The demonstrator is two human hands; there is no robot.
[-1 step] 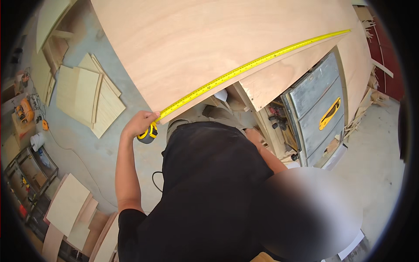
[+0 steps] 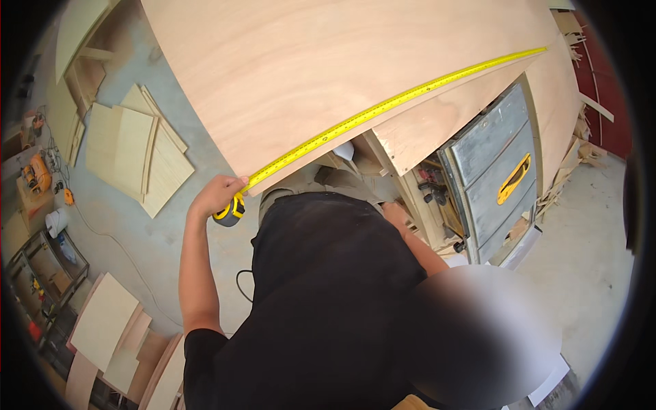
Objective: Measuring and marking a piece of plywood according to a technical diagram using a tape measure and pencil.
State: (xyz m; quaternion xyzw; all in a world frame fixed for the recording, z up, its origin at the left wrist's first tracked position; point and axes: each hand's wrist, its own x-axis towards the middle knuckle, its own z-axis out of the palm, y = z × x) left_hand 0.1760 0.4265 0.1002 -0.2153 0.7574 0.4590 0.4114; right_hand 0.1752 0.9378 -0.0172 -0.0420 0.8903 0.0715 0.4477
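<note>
My left hand (image 2: 220,194) is closed around a yellow and black tape measure (image 2: 232,212) at the near left corner of a large plywood panel (image 2: 287,75). Thumb and fingers pinch the tape where it meets the panel edge. From there the yellow blade (image 2: 369,113) runs out across the panel, close to its near edge, to the far right. Low beside my right hip, my right hand (image 2: 394,214) is near the wooden frame under the panel. My body and the frame partly cover it, and its fingers are not clear.
A table saw (image 2: 495,160) with a yellow insert stands to the right under the panel. Plywood offcuts (image 2: 130,154) lie on the floor at left, more boards (image 2: 106,321) at lower left. An orange power tool (image 2: 37,174) sits far left; a cord (image 2: 116,236) crosses the floor.
</note>
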